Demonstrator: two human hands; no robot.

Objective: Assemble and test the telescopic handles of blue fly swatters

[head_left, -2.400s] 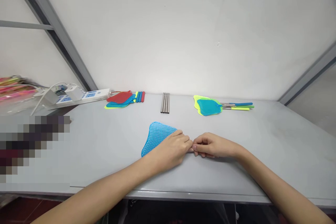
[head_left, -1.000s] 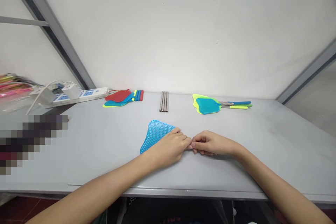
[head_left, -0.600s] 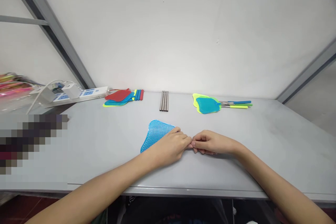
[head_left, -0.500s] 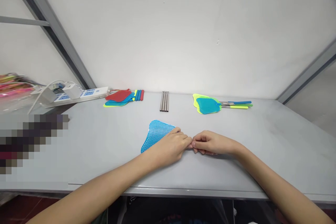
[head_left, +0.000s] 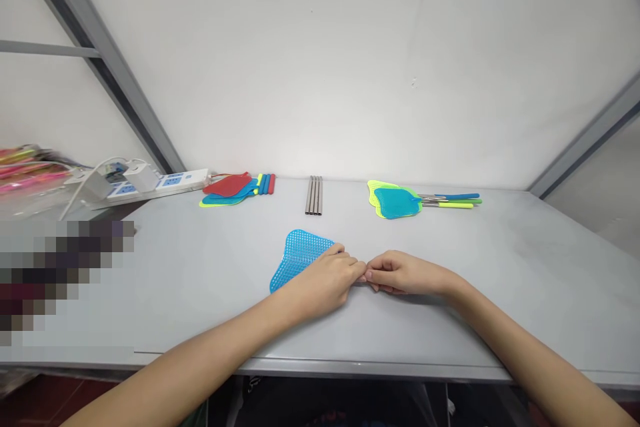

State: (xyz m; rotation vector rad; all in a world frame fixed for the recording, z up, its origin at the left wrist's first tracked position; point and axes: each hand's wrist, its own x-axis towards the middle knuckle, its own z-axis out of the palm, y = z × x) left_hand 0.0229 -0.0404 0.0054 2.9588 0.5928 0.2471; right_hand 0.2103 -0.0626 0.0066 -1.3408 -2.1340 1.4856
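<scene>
A blue perforated fly swatter head (head_left: 301, 253) is held near its narrow end by my left hand (head_left: 336, 280), palm down, fingers wrapped over it. My right hand (head_left: 400, 272) pinches with thumb and fingers right at the left hand's fingertips; what lies in that pinch is hidden. Behind them lie several metal rods (head_left: 314, 195) side by side. To the left are loose swatter heads in red (head_left: 227, 184), blue and yellow, with coloured handle grips (head_left: 266, 184) next to them. On the right rests a pile of whole fly swatters (head_left: 399, 203).
The grey table (head_left: 210, 307) runs back to a white wall. At the left stand a white power strip (head_left: 173, 180) with plugs and cables, and a blurred bundle of colourful items (head_left: 30, 170). Grey metal posts (head_left: 115, 73) frame the sides.
The view has tilted slightly, and the blue swatter head appears turned a little in my left hand. Both hands stay together in nearly the same pose.
</scene>
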